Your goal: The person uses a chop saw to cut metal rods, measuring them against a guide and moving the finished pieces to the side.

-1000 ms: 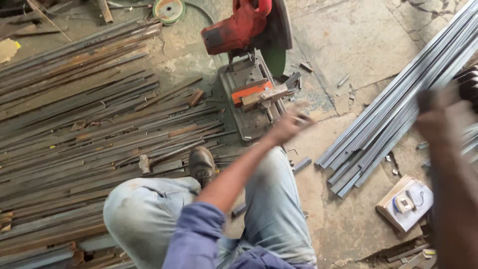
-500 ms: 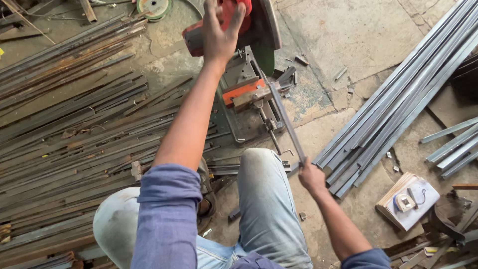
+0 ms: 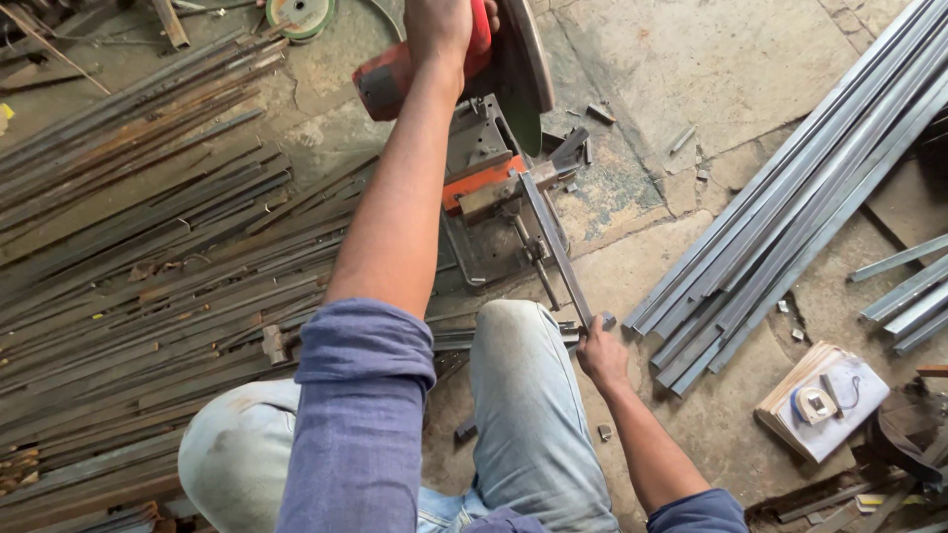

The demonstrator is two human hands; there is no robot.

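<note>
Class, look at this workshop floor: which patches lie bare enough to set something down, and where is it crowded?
Bare concrete lies between the chop saw and the long grey bars, upper right, with only small offcuts. A smaller patch sits between the right hand and the notepad. The left is crowded with rusty rods.

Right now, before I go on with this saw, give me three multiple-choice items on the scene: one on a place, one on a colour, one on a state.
1. Where is the left hand?
A. on the chop saw handle
B. on the knee
C. on the bar pile

2. What colour is the saw's motor housing?
A. blue
B. red
C. yellow

3. What state is the metal bar in?
A. lying loose among the floor bars
B. lying in the saw's vise, its near end held by the right hand
C. leaning upright on a wall

Answers: 1 A, the fingers wrap the handle; 2 B, the housing shows red; 3 B, the hand grips the bar's near end.
</note>
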